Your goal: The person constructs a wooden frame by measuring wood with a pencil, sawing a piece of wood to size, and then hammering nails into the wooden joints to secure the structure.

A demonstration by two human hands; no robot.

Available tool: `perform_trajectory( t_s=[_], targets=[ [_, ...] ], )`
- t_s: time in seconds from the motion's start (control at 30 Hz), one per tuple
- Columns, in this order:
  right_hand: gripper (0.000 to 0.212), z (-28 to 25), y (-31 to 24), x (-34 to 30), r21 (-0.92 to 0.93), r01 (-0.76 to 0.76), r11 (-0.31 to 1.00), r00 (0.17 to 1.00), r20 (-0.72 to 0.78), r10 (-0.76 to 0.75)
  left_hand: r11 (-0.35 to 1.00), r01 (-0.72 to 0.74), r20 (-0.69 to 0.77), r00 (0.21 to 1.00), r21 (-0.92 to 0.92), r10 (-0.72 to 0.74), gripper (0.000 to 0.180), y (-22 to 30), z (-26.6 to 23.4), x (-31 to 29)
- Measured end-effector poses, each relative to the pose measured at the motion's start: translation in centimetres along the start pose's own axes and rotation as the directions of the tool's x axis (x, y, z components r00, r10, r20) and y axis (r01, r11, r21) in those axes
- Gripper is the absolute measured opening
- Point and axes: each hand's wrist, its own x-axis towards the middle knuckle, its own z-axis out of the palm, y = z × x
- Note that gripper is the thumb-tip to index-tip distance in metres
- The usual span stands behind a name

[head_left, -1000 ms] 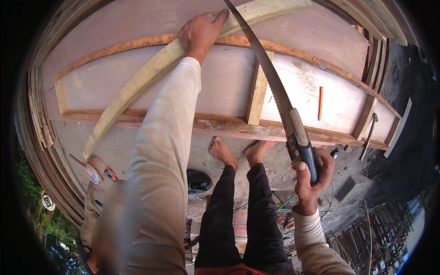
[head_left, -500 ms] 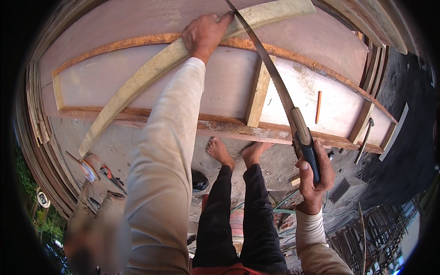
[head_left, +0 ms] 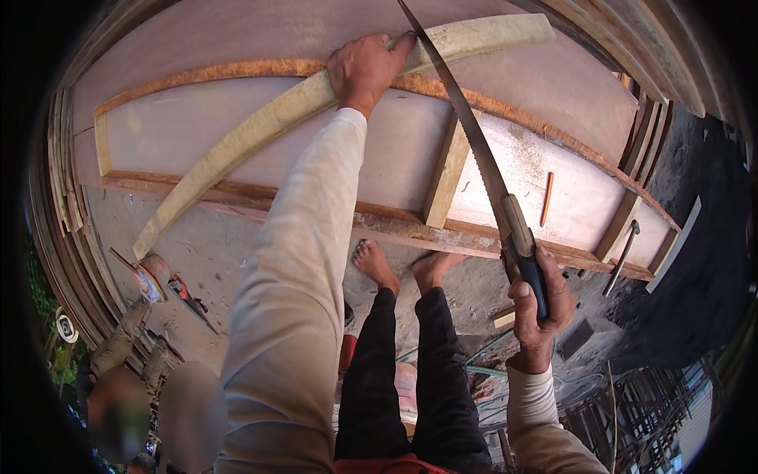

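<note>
A handsaw (head_left: 472,130) with a long toothed blade and a dark handle is gripped in my right hand (head_left: 542,304). Its blade points up and away, and its far part crosses over a curved pale wooden strip (head_left: 229,154). My left hand (head_left: 365,69) is wrapped over the upper edge of that strip, thumb close beside the blade. The strip lies slantwise across a wooden frame (head_left: 395,220) with a curved brown rib (head_left: 209,77) and a pinkish panel (head_left: 276,31). Whether the teeth touch the strip I cannot tell.
An orange pencil (head_left: 546,199) lies on the panel's bright part. A hammer (head_left: 623,257) rests over the frame's right end. At the lower left a person's leg (head_left: 118,340) shows near a power tool (head_left: 156,276). Stacked boards (head_left: 75,197) line the left.
The view has shifted slightly. The strip and my left hand now appear a little further right, and the saw still crosses the strip. At the lower left, more of the other person shows.
</note>
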Motion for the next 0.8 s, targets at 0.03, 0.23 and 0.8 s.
perform_trajectory(
  t_s=[0.03,0.23,0.8],
  targets=[
    [0.043,-0.5,0.4,-0.8,0.004,-0.014,1.000,1.000,-0.002,0.014,1.000,0.007,0.007,1.000,-0.005,-0.007,0.054,0.3,0.0,-0.2],
    [0.042,-0.3,-0.6,0.5,-0.055,-0.028,0.998,0.999,0.027,0.030,1.000,-0.014,-0.026,1.000,0.005,0.014,0.055,0.3,0.1,-0.3],
    [0.043,-0.1,-2.1,2.2,0.011,-0.053,0.999,0.993,0.111,0.051,1.000,0.002,0.026,1.000,-0.013,-0.001,0.055,0.0,-0.1,0.0]
  ],
)
